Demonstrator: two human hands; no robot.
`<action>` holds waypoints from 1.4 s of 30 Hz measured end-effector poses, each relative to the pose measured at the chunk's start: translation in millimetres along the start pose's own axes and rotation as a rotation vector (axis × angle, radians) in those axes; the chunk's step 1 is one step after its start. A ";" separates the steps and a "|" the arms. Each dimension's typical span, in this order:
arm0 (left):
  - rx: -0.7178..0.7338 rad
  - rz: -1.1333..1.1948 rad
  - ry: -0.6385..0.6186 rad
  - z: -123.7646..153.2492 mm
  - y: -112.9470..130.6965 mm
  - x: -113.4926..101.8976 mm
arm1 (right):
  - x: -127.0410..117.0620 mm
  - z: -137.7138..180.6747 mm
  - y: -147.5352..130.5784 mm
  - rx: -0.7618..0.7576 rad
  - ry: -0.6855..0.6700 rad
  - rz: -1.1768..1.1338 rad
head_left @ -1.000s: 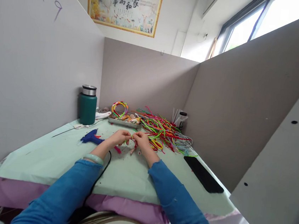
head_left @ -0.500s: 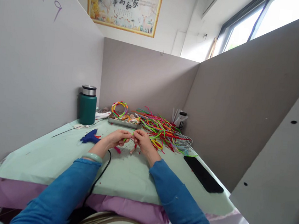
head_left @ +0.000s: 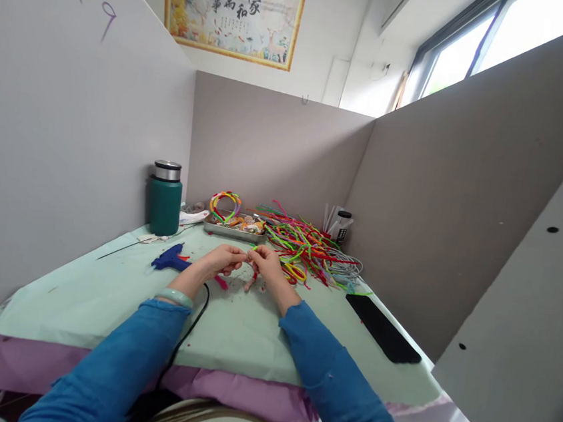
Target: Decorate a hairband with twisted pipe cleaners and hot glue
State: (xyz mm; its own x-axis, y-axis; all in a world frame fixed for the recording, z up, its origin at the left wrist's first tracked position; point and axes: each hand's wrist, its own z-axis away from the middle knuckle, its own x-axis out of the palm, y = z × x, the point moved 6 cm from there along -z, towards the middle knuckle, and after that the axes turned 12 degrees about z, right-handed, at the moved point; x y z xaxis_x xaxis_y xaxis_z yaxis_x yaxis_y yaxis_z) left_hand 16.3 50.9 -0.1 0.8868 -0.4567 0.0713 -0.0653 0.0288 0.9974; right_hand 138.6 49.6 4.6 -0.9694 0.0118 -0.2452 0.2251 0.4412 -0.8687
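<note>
My left hand (head_left: 222,260) and my right hand (head_left: 266,263) meet above the middle of the table, thumbs and fingers pinched together. Between their fingertips is a short green pipe cleaner (head_left: 255,248), mostly covered by the fingers. Just beneath the hands, a pinkish-red fuzzy piece (head_left: 250,281) lies on the cloth. A bright pink piece (head_left: 222,283) rests below my left hand. To the left of that hand lies a blue glue gun (head_left: 170,258), its black cord running toward the front edge.
Behind the hands stands a metal tray (head_left: 233,234) of small pieces, with a colourful headband (head_left: 225,206) on it. A heap of pipe cleaners (head_left: 303,240) spreads to the right. There are also a green bottle (head_left: 164,202) and a black flat pad (head_left: 382,329). Partition walls surround the table.
Both hands stay close together with slightly shifted fingers. The green end that showed below my left fingers is now hidden, and a bit of green shows above my right fingertips.
</note>
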 end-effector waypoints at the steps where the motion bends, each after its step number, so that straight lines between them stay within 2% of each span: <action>1: -0.002 0.004 -0.001 -0.3 -0.5 0.0 | -0.8 -0.1 0.4 0.008 0.012 0.012; 8: 0.018 0.013 0.006 -4.0 -3.1 -4.4 | -6.8 0.0 0.6 0.055 0.072 -0.021; 14: 0.036 -0.025 0.049 -3.4 -1.8 -5.6 | -4.0 -0.8 3.6 0.044 0.023 0.056; 18: 0.121 0.010 0.061 -1.8 5.0 -4.6 | -6.6 -0.1 5.8 0.084 0.057 0.052; 24: 0.225 0.045 -0.012 2.6 16.5 4.1 | -6.9 -1.7 14.6 0.189 0.057 -0.092; 32: 0.242 0.036 0.009 1.0 16.4 1.9 | 3.3 0.1 14.2 0.151 -0.097 -0.143; 42: 0.234 -0.005 0.042 0.7 14.3 -0.9 | 0.9 1.8 8.3 0.116 -0.076 -0.095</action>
State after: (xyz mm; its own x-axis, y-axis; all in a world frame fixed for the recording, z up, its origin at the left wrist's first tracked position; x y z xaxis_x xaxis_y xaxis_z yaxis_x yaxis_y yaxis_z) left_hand 14.3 51.2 14.1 0.9052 -0.4190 0.0714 -0.1609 -0.1824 0.9700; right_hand 139.8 51.6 -3.7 -0.9778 -0.0947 -0.1872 0.1465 0.3306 -0.9323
